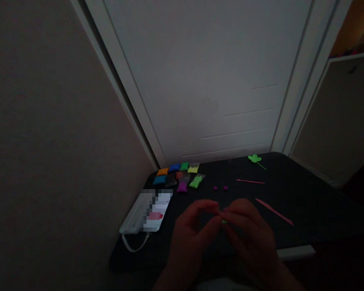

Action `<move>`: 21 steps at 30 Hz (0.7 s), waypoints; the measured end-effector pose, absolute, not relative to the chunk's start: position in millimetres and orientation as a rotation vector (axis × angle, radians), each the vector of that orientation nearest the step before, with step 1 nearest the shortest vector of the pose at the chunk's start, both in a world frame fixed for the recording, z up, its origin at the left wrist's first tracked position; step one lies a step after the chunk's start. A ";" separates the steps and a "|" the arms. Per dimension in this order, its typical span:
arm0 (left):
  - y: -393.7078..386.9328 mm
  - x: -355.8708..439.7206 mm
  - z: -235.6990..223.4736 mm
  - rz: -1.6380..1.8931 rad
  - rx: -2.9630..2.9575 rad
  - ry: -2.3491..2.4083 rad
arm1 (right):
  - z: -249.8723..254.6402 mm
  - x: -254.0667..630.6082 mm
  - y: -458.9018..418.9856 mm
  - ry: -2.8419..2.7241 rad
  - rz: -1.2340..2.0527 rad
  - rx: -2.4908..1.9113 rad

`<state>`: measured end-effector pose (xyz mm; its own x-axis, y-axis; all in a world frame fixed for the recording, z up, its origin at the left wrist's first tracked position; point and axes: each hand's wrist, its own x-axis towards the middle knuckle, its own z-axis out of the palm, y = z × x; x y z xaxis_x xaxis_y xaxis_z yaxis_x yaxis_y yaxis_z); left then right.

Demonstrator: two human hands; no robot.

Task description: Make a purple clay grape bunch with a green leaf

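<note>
My left hand (191, 231) and my right hand (252, 232) meet above the front of the dark table, fingertips pinched together. Between them shows a sliver of light green clay (224, 221); the fingers hide most of it. Beyond the hands lie two small purple clay balls (220, 188), side by side and slightly apart. A pink pointed modelling tool (274, 211) rests to the right of my right hand, and a thin pink stick tool (250, 181) farther back. At the far right, a flat green clover shape (255, 159) has a thin stem.
Small packets of coloured clay, such as a purple packet (182, 186) and an orange packet (163, 171), cluster at the back left. A phone (159, 212) in an open flip case with a strap lies at the left edge. A panelled white door (209, 81) stands behind the table (315, 202).
</note>
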<state>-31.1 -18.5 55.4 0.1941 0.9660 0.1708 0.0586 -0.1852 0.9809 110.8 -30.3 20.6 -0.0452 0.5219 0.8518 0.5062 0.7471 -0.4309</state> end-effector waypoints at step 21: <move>-51.8 -39.5 87.3 1.560 1.713 0.614 | 70.1 104.4 -48.7 -1.592 -0.193 -0.569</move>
